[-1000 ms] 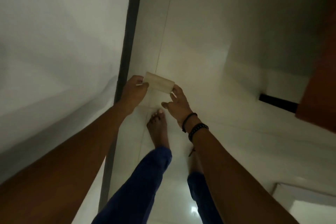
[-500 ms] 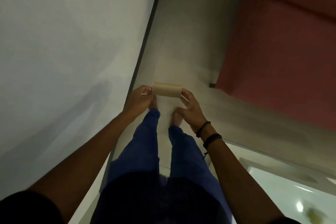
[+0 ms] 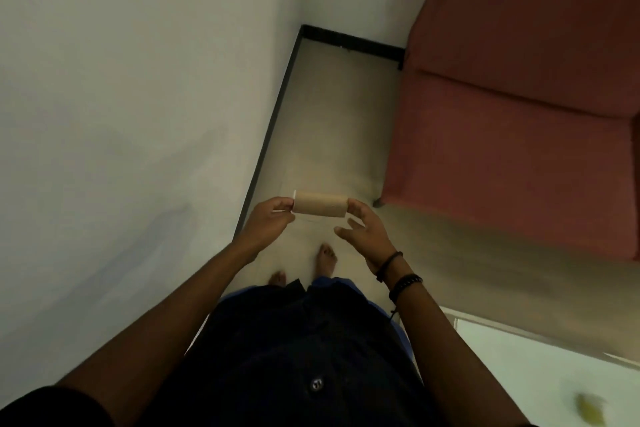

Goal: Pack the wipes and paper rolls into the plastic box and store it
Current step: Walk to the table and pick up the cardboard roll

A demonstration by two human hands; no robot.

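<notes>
Wall (image 3: 121,114): one pale wall fills the left of the head view, with a single dark baseboard strip (image 3: 273,121) along its foot, turning at the far corner.
Left hand (image 3: 268,224): one hand, raised in front of the body above the floor; its thumb and fingertips pinch the left end of the roll, with the other fingers curled in behind them.
Paper roll (image 3: 320,204): one brown cardboard roll, held level in the air between the two hands, its long side running left to right; a thin white edge shows at its left end. It is above the floor, near the baseboard, and touches nothing but the hands.
Feet (image 3: 325,258): two bare feet on the floor, below the roll, one set ahead of the other.
Floor (image 3: 329,135): one stretch of pale floor between wall and sofa.
Right hand (image 3: 363,230): one hand; a fingertip presses on the roll's right end, the remaining fingers spread loosely and the thumb out to the side.
Bracelets (image 3: 398,276): two dark bands on the right wrist, one thin cord, one beaded.
Sofa (image 3: 519,97): one reddish upholstered sofa at the right, one dark leg visible at its near corner.
White surface (image 3: 540,367): one pale, glossy area at lower right; a blurred yellow-green spot on it cannot be identified.
</notes>
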